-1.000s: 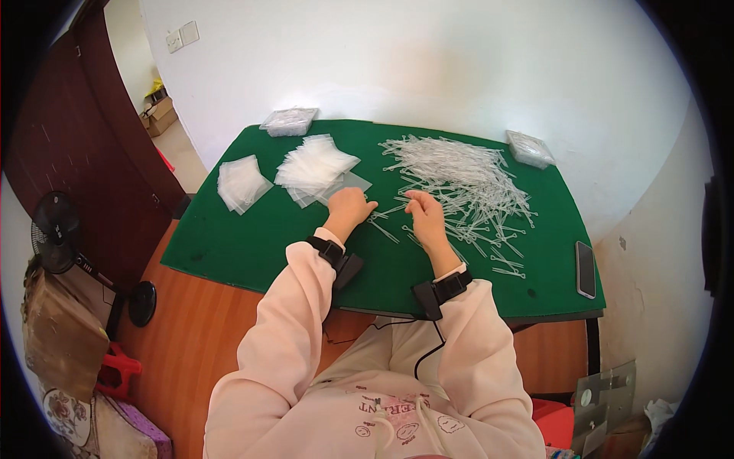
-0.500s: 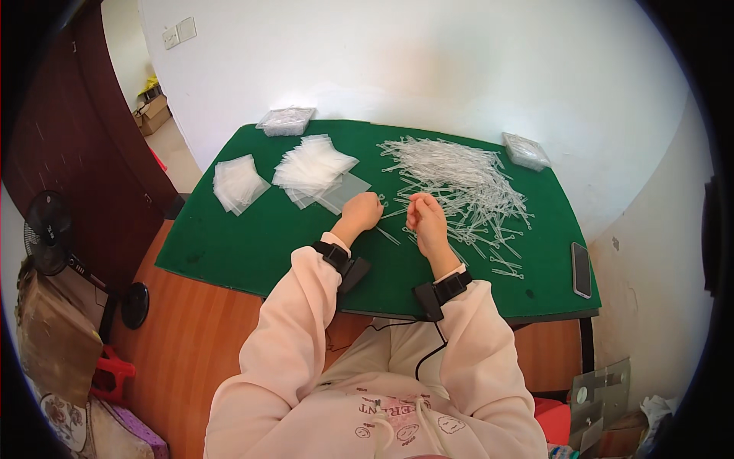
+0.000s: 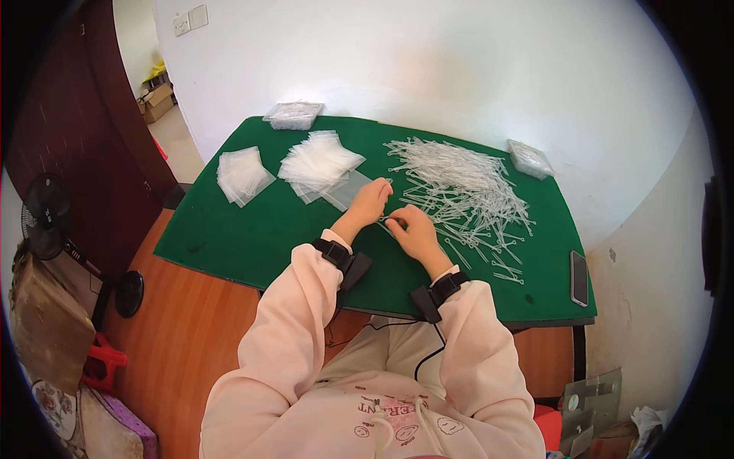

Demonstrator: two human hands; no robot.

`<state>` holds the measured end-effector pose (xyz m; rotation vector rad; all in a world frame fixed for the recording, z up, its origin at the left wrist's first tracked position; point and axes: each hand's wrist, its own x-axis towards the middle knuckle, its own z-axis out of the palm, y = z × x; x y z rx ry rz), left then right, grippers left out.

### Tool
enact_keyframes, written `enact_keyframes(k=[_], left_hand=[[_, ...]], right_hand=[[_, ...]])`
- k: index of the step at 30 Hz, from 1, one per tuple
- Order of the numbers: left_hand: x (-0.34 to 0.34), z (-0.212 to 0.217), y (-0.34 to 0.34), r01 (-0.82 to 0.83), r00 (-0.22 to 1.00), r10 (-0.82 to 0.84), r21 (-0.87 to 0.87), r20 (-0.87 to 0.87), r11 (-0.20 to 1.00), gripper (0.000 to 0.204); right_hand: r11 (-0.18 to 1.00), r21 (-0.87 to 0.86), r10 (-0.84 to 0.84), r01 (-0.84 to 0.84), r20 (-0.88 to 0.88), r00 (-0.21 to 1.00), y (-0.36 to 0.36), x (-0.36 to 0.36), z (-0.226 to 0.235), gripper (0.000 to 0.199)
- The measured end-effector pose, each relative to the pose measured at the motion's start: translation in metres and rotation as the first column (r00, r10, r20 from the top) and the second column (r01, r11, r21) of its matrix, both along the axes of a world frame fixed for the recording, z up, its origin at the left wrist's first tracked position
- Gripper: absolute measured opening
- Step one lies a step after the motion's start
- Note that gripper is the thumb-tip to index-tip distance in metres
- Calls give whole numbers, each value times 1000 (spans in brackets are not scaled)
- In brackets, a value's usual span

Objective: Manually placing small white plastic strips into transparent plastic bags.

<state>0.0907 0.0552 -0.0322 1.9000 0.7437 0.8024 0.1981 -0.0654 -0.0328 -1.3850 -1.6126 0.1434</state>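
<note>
My left hand [image 3: 370,202] is closed around a few clear plastic loop-ended sticks, whose loops [image 3: 389,181] poke out past the fingers. Just to its right, my right hand [image 3: 417,234] pinches a clear stick end [image 3: 383,219] between thumb and forefinger. Fingers partly hide how many sticks are held. Beyond the right hand spreads a large loose heap of the same clear sticks [image 3: 459,180]. Left of my hands lies a fanned stack of clear plastic bags [image 3: 317,159], with one bag [image 3: 348,190] partly under my left hand and wrist.
A smaller bag stack [image 3: 243,176] lies on the green-covered table [image 3: 229,245]. Clear boxes stand at the back left [image 3: 294,116] and back right [image 3: 529,158]. A phone [image 3: 579,278] rests near the right edge. White wall closes off the back; a black fan [image 3: 47,231] stands left.
My right hand has moved left and turned palm down, its fingers closing on a stick near my left hand. My left hand has shifted slightly away from me and lifted its sticks' loops.
</note>
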Motion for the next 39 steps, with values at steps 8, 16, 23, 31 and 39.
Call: enact_keyframes(k=[8,16,23,31,39], left_hand=[[-8,-1,-2,-60,979,133,400,-156,914,21],[-14,4,-4,148,828,24,261,-560,954,21],[-15,14,-11,80,952,14,293,-306,953,15],[-21,21,-8,249,968,-250,-52,-18,967,13],[-20,22,-10,255,967,-250,-118,52,960,15]], right_hand=[[990,-144,66,-12,372,926,-3,0,0,7],[997,-77,15,20,433,901,-10,6,0,8],[997,-24,-80,76,-230,970,-1,14,0,8],[983,-125,13,-136,-687,727,3,23,0,11],[951,-108,64,-289,-847,527,4,18,-4,11]])
